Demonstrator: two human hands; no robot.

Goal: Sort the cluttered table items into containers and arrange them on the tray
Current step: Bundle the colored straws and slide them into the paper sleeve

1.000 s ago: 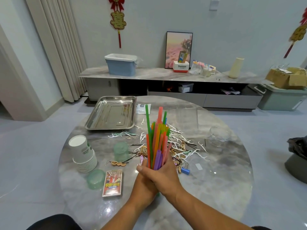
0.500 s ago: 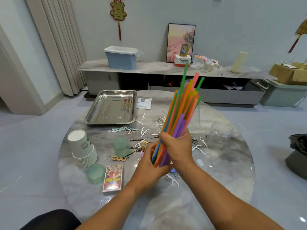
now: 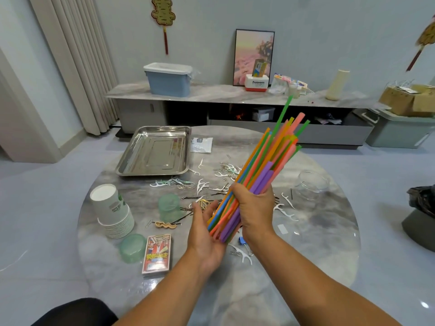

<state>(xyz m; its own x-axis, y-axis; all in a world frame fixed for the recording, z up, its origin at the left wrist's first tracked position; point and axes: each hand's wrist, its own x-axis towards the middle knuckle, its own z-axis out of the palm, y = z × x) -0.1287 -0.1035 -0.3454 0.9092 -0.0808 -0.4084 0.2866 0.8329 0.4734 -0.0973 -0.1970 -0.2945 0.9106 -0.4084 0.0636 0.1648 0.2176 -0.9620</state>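
Note:
My right hand (image 3: 255, 208) grips a thick bundle of coloured straws (image 3: 270, 161) that leans up and to the right above the round marble table (image 3: 317, 243). My left hand (image 3: 204, 234) lies palm up with straight fingers under the bundle's lower ends and touches them. A steel tray (image 3: 131, 158) sits empty at the table's far left. A stack of white paper cups (image 3: 113, 210), an upside-down green cup (image 3: 169, 207) and a clear glass jar (image 3: 312, 183) stand on the table. Floss picks (image 3: 202, 184), hairpins and paper clips lie scattered in the middle.
A green lid (image 3: 132, 247) and a card deck box (image 3: 157, 254) lie near the front left. A white packet (image 3: 200, 144) rests beside the tray. A blue binder clip (image 3: 242, 240) lies under my right wrist. A low cabinet (image 3: 235, 107) runs along the wall behind.
Both hands clasped the upright bundle a second ago. My right hand has since raised and tilted it to the right, and my left hand has let go and opened flat beneath the ends.

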